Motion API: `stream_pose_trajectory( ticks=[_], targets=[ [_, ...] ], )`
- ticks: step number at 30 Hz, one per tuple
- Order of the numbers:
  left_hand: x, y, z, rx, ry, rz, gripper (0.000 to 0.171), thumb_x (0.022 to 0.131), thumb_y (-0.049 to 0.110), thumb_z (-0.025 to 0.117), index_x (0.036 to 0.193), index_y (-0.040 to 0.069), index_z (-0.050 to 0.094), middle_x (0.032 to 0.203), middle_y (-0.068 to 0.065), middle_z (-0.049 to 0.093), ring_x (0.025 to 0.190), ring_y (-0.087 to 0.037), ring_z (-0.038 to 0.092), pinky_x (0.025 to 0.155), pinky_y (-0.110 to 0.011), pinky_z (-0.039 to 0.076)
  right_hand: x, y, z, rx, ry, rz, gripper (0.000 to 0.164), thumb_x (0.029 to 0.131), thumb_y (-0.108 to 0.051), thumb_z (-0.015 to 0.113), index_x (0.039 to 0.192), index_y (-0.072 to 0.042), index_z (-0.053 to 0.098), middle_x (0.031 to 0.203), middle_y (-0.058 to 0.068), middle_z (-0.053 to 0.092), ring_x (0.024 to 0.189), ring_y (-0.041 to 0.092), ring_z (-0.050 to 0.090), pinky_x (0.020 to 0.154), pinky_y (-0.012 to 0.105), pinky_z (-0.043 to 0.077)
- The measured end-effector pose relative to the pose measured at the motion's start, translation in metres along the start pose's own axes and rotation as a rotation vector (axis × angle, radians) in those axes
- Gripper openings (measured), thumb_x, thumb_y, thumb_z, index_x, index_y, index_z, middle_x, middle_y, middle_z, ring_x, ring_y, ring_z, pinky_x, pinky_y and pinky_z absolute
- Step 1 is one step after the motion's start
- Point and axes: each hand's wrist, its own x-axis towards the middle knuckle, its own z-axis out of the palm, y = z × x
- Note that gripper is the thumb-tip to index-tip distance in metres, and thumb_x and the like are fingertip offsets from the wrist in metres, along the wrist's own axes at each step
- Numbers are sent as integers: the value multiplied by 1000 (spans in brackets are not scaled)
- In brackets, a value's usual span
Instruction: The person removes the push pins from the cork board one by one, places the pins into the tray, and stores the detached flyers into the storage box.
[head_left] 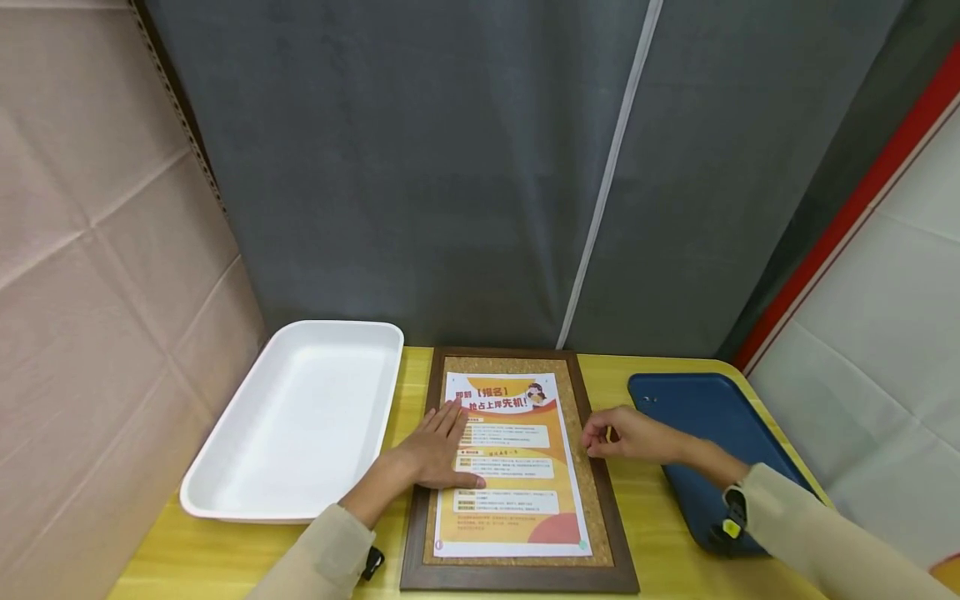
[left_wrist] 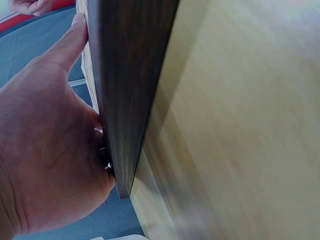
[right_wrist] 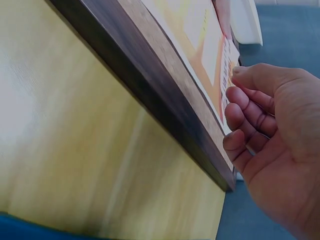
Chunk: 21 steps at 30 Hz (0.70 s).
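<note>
A printed orange-and-white poster lies on a cork board with a dark brown wooden frame. My left hand rests flat on the poster's left side, its fingers straight and the thumb spread. In the left wrist view the palm crosses the frame's edge. Above the board's right frame edge hovers my right hand, its fingers curled and the thumb tip near the index finger. Whether something tiny sits between those fingertips cannot be made out. Small marks show at the poster's upper corners.
To the left stands a white tray. A dark blue tray lies on the right, with a few tiny shiny items near its far left corner. Behind the yellow wooden table hangs a grey curtain.
</note>
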Motion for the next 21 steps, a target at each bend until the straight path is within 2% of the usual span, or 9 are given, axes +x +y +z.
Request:
stream_pose_trajectory(
  ticks=[10, 19, 21],
  targets=[
    [2, -2, 2, 13, 4, 1, 123, 90, 81, 61, 168, -2, 15, 176, -22, 7, 164, -37, 8, 132, -52, 14, 0, -11, 20, 44, -72, -80, 6, 97, -3, 75, 101, -8, 75, 83, -2, 68, 72, -2, 55, 59, 20, 51],
    [10, -12, 18, 4, 37, 24, 126, 89, 85, 57, 168, -2, 13, 177, -22, 1, 164, -37, 3, 132, -53, 11, -2, -21, 33, 91, -150, -127, 6, 96, -4, 77, 102, -5, 76, 83, 3, 70, 75, -4, 55, 60, 18, 52],
    [10, -12, 18, -1, 39, 22, 126, 88, 85, 57, 168, -2, 14, 177, -22, 2, 164, -37, 4, 132, -53, 11, -2, -22, 36, 89, -162, -128, 7, 95, -4, 78, 102, -6, 76, 83, 3, 69, 75, -4, 55, 60, 18, 52]
  ],
)
